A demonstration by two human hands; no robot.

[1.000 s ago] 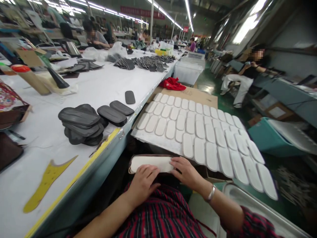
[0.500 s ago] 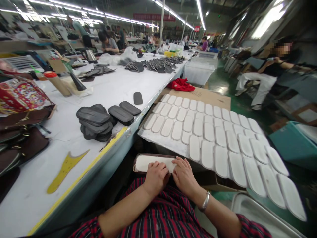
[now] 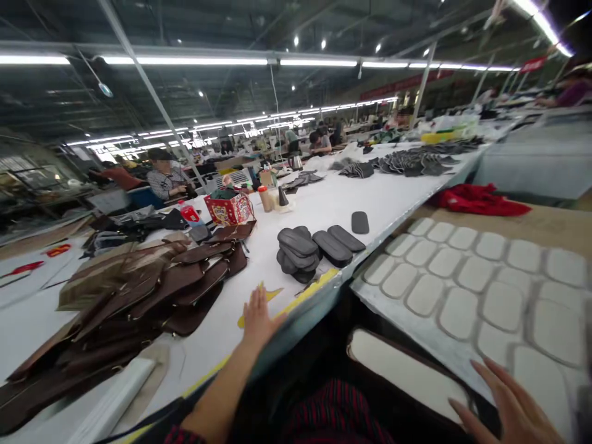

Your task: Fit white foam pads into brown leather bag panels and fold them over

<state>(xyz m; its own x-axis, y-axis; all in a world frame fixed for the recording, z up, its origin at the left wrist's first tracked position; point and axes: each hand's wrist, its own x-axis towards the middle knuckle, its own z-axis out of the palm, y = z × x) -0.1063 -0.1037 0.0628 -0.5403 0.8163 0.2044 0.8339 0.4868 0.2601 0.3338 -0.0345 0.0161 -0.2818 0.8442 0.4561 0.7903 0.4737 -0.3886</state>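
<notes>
My left hand (image 3: 258,317) lies over the yellow flat template (image 3: 272,295) on the white table, fingers stretched out, partly covering it. I cannot tell whether it touches the template. At the lower right my right hand (image 3: 515,410) has its fingers apart, near the end of a dark brown piece with a long white oval pad (image 3: 407,370) on it. That piece lies over my lap. Beyond my left hand sit a pile of dark grey oval pads (image 3: 298,246) and more grey pads (image 3: 337,243) beside it.
Rows of white oval pads (image 3: 474,274) cover a board at the right, with a red cloth (image 3: 481,200) behind. Brown leather bags (image 3: 185,283) are heaped on the left of the table. A patterned red bag (image 3: 230,208) and a bottle (image 3: 265,198) stand further back.
My view has swung left. Both hands have left the white pad: the left has reached out to the yellow template, the right has moved right with fingers spread.
</notes>
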